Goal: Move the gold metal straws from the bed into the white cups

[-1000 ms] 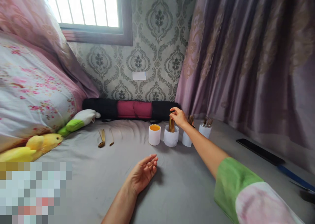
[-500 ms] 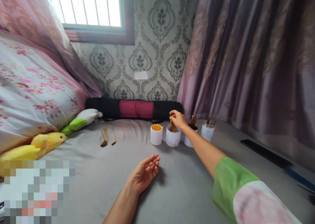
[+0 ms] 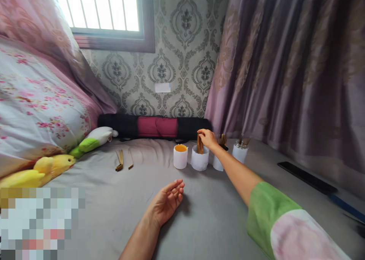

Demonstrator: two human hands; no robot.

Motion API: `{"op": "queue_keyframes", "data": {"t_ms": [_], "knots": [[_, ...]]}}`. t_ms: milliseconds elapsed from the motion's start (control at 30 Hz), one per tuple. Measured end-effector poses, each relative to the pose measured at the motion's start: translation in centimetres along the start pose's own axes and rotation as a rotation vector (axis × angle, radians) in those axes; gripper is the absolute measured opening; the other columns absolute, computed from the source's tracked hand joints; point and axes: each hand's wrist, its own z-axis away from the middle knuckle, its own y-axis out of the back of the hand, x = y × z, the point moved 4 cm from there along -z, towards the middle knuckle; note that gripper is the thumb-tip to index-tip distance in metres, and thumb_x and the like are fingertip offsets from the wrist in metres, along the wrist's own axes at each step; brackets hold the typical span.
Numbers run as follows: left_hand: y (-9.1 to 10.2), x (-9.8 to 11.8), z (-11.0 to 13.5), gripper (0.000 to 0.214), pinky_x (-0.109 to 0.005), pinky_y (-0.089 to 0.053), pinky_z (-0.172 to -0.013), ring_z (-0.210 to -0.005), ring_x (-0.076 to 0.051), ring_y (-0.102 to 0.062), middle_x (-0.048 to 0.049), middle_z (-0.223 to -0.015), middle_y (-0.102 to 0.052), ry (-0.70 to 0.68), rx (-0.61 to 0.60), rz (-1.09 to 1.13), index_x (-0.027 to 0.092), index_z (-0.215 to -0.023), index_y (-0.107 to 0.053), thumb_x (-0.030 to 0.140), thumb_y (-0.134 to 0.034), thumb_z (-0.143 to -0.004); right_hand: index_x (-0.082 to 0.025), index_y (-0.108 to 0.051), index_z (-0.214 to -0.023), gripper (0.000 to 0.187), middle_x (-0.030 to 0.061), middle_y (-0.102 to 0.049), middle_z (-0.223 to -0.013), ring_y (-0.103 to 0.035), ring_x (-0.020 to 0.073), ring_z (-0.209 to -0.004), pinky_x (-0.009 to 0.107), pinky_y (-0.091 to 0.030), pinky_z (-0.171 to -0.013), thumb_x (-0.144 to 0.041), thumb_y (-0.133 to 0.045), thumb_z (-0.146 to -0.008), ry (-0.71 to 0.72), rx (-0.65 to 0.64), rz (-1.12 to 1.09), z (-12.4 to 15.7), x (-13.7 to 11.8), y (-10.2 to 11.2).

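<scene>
My right hand reaches over a white-wrapped container. Its fingers are closed at the tops of the thin brown sticks that stand upright in it; how many it grips I cannot tell. Palm up on the grey sheet, my left hand holds nothing, its fingers loosely curled and apart. Just left of the sticks' container is a white one with an orange-yellow inside. Two more wrapped containers, a dark-mouthed one partly behind my right forearm and a jar, hold similar sticks.
Several loose sticks and a single one lie on the sheet at left. Behind the containers runs a black and maroon roll. Plush toys line the left side; a dark flat object lies at right.
My right hand stays at the same container, its fingers shifted slightly around the stick tops. My left hand rests as before. The view has moved a little.
</scene>
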Motion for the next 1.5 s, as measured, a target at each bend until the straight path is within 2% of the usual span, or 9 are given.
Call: {"op": "queue_keyframes", "data": {"t_ms": [200, 933, 1067, 1200, 1500], "knots": [[0.1, 0.0, -0.1, 0.016, -0.018, -0.048, -0.053, -0.060, -0.009, -0.058, -0.0082, -0.079, -0.062, 0.008, -0.003, 0.008, 0.007, -0.087, -0.059, 0.008, -0.059, -0.071, -0.022, -0.065, -0.096, 0.027, 0.0054, -0.060, -0.090, -0.055, 0.0157, -0.087, 0.026, -0.040, -0.081, -0.020, -0.045, -0.078, -0.015, 0.001, 0.067, 0.3, 0.2, 0.4], [0.2, 0.0, -0.2, 0.018, -0.018, -0.048, -0.054, -0.061, -0.009, -0.058, -0.0074, -0.079, -0.062, 0.004, -0.008, 0.004, 0.007, -0.089, -0.057, 0.010, -0.059, -0.072, -0.021, -0.062, -0.104, 0.031, 0.0061, -0.060, -0.094, -0.055, 0.0150, -0.089, 0.026, -0.039, -0.084, -0.017, -0.044, -0.079, 0.004, -0.012, 0.082, 0.7, 0.3, 1.6], [0.2, 0.1, -0.1, 0.018, -0.018, -0.048, -0.053, -0.060, -0.009, -0.058, -0.0072, -0.079, -0.062, -0.004, 0.003, -0.004, 0.007, -0.089, -0.057, 0.010, -0.059, -0.072, -0.020, -0.062, -0.103, 0.030, 0.0052, -0.062, -0.095, -0.055, 0.0139, -0.088, 0.026, -0.040, -0.083, -0.017, -0.044, -0.079, 0.015, 0.006, 0.052, 0.7, 0.0, 2.4], [-0.1, 0.2, 0.1, 0.016, -0.018, -0.048, -0.053, -0.060, -0.008, -0.058, -0.0074, -0.079, -0.062, -0.008, 0.008, -0.012, 0.007, -0.088, -0.057, 0.010, -0.058, -0.072, -0.019, -0.061, -0.102, 0.029, 0.0034, -0.064, -0.088, -0.058, 0.0127, -0.080, 0.025, -0.043, -0.078, -0.019, -0.043, -0.079, 0.003, 0.039, 0.012, 1.2, -0.4, 3.2], [0.1, 0.2, 0.0, 0.015, -0.018, -0.048, -0.053, -0.060, -0.009, -0.058, -0.0082, -0.079, -0.062, -0.013, -0.017, -0.010, 0.007, -0.086, -0.058, 0.011, -0.058, -0.072, -0.017, -0.061, -0.091, 0.030, 0.0031, -0.064, -0.071, -0.059, 0.0128, -0.062, 0.026, -0.046, -0.062, -0.033, -0.038, -0.080, -0.089, 0.171, -0.257, 3.7, -0.3, 3.9]]}}
